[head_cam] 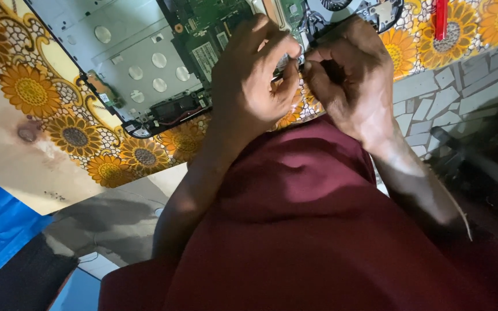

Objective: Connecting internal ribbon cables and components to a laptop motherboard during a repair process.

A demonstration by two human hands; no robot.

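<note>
From my remote station I record both hands working close together at the near edge of an opened laptop chassis [139, 63], which lies on a table covered with a sunflower-patterned cloth [41, 92]. The left hand [249, 80] has its fingers curled inward, thumb and forefinger pinched toward a small pale part [292, 57] held between the two hands; the right hand [347, 80] is likewise closed, its fingertips meeting the left's at the same spot. The part is too small and too shaded for me to identify, and I cannot tell which hand bears it. It sits just above the chassis edge, beside the green circuit board [208, 29]. I judge the paired pinch serves to steady a tiny item that one hand alone would fumble. The chassis is laid open side up, so the board and the dark cooling fan [376, 11] are exposed for access. A red-handled tool [441, 17] rests on the cloth near the right hand, within reach. A maroon garment [295, 230] fills the lower view.
</note>
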